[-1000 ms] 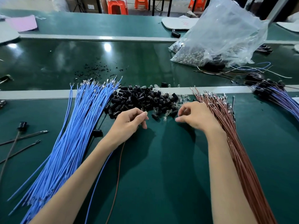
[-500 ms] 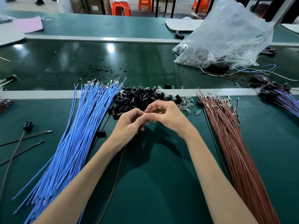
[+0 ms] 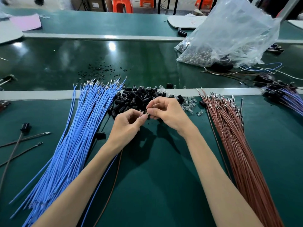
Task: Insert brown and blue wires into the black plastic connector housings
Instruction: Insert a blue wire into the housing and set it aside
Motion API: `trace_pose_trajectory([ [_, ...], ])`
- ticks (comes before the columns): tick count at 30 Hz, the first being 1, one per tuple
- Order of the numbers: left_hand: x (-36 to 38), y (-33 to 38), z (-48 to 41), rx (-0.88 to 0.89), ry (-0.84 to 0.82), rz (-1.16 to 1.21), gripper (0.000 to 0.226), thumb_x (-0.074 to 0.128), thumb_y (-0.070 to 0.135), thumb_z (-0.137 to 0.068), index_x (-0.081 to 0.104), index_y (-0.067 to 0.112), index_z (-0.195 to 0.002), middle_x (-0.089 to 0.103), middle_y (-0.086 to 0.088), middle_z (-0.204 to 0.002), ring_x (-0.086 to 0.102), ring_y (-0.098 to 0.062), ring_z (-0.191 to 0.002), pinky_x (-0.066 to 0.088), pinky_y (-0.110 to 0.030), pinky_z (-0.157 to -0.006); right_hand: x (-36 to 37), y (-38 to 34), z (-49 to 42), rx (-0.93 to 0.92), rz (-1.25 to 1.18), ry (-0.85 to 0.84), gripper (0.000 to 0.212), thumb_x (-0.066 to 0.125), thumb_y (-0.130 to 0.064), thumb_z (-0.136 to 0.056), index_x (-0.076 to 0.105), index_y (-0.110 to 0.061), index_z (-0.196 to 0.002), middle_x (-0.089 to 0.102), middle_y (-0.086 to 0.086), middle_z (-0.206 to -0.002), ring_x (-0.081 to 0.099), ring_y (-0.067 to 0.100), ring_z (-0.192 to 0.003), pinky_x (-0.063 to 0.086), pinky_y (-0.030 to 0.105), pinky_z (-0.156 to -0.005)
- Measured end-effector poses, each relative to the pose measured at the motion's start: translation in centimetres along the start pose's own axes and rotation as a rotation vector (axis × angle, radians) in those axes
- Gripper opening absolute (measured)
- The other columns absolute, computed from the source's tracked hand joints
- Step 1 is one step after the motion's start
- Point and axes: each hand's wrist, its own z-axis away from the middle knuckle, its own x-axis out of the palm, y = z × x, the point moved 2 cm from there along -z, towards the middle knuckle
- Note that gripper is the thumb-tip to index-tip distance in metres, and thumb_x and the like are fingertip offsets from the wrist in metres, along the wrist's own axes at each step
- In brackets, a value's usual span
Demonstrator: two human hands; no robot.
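Observation:
My left hand (image 3: 127, 126) is curled and grips the ends of one brown wire (image 3: 114, 177) and one blue wire (image 3: 100, 182), which trail back under my forearm. My right hand (image 3: 167, 112) meets it fingertip to fingertip and pinches a small clear-and-metal piece (image 3: 147, 113) at the wire ends. Just behind both hands lies the pile of black connector housings (image 3: 136, 97). A thick bundle of blue wires (image 3: 78, 128) fans out to the left, and a bundle of brown wires (image 3: 232, 136) to the right. Whether my left hand also holds a housing is hidden.
Small clear bulbs (image 3: 188, 104) lie scattered right of the housings. One loose housing (image 3: 100, 134) sits beside the blue bundle. Dark finished leads (image 3: 24, 138) lie far left, an assembled bundle (image 3: 285, 95) far right. A plastic bag of parts (image 3: 229, 40) stands behind the rail (image 3: 41, 95).
My right hand moved left from beside the brown bundle to meet my left hand. It now pinches a small piece against the wire ends; my left hand barely shifted.

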Motion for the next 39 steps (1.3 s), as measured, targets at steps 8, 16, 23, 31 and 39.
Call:
trace_pose_trajectory([
  [8,-0.3,0.2,0.0,-0.001,-0.005,0.082,0.015,0.068,0.024,-0.087,0.069,0.014,-0.076,0.057,-0.001,-0.064,0.045,-0.01,-0.058,0.037,-0.02,-0.055,-0.4,0.2,0.1,-0.029,-0.051,0.006,0.016,0.077,-0.005,-0.077,0.069,-0.019,-0.076,0.069,-0.008,-0.064,0.061,0.0,-0.061,0.044,0.009,-0.062],
  [16,-0.1,0.3,0.0,0.031,0.022,0.056,0.016,0.07,0.018,-0.086,0.068,0.02,-0.07,0.056,0.0,-0.062,0.042,-0.008,-0.055,0.034,-0.022,-0.054,-1.0,0.4,0.2,0.024,-0.203,-0.026,0.014,0.062,0.0,-0.089,0.071,-0.009,-0.094,0.074,0.0,-0.085,0.071,0.013,-0.083,0.055,0.02,-0.079],
  [23,-0.4,0.6,0.2,0.035,0.052,0.068,0.012,0.071,0.02,-0.085,0.069,0.018,-0.073,0.056,-0.003,-0.064,0.042,-0.01,-0.057,0.035,-0.024,-0.055,-0.7,0.2,0.5,-0.026,-0.068,-0.04,0.015,0.067,-0.005,-0.086,0.074,-0.018,-0.089,0.074,0.002,-0.091,0.068,0.008,-0.087,0.053,0.021,-0.084],
  [31,-0.5,0.7,0.3,0.028,0.051,0.097,0.014,0.071,0.022,-0.084,0.068,0.013,-0.073,0.055,-0.004,-0.063,0.041,-0.011,-0.057,0.033,-0.026,-0.055,-0.6,0.3,0.4,-0.033,-0.067,-0.016,0.016,0.075,-0.007,-0.079,0.075,-0.021,-0.087,0.075,-0.006,-0.086,0.068,0.005,-0.086,0.049,0.014,-0.08],
  [39,-0.4,0.6,0.3,0.021,0.03,0.083,0.015,0.072,0.025,-0.084,0.069,0.016,-0.072,0.056,-0.008,-0.064,0.042,-0.012,-0.058,0.034,-0.026,-0.056,-0.9,0.0,0.5,-0.047,0.036,-0.031,0.014,0.076,-0.005,-0.078,0.075,-0.014,-0.089,0.074,-0.003,-0.084,0.067,0.003,-0.082,0.048,0.012,-0.078],
])
